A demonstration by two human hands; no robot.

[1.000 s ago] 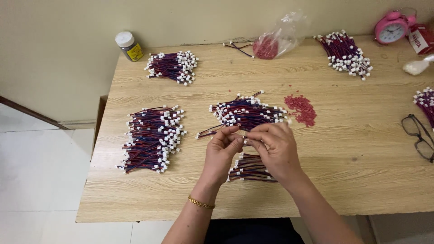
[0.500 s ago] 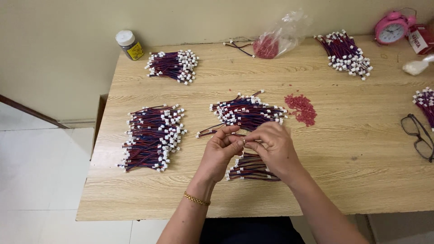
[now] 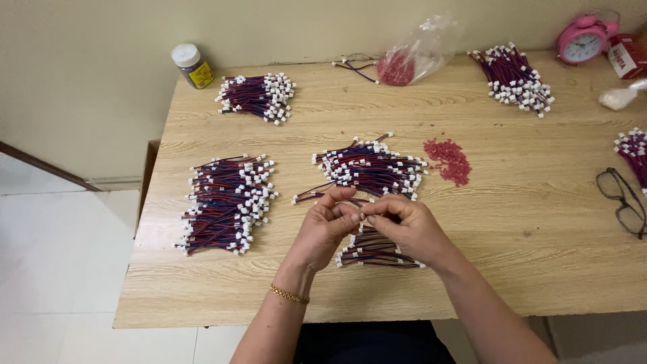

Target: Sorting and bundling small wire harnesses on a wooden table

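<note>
Both hands are up over the middle of the table (image 3: 512, 222), meeting fingertip to fingertip. The left hand (image 3: 325, 229) has thumb and forefinger pinched together, the other fingers curled, and the right hand (image 3: 408, 226) pinches in against it from the other side; between them sits something small, most likely the end of a wire (image 3: 317, 193) whose dark strand trails off to the left from the left fingers, though the pinched part itself is hidden. A gold bracelet (image 3: 288, 294) rides the left wrist. Right beneath the hands lies a small bundle (image 3: 377, 249) of red-and-blue wires with white plugs, partly covered by the right hand. Just beyond the fingertips is a larger pile (image 3: 371, 165), and beside it on the right a scatter of red bits (image 3: 448, 158). To the left sits a big stack (image 3: 226, 202), well apart from the hands. Along the far edge: a pile at far left (image 3: 259, 98), a jar (image 3: 192, 65), a plastic bag (image 3: 414, 57) with red bits inside, another pile (image 3: 515, 77) and a pink clock (image 3: 583, 40). Glasses (image 3: 623, 201) lie at the right edge.
</note>
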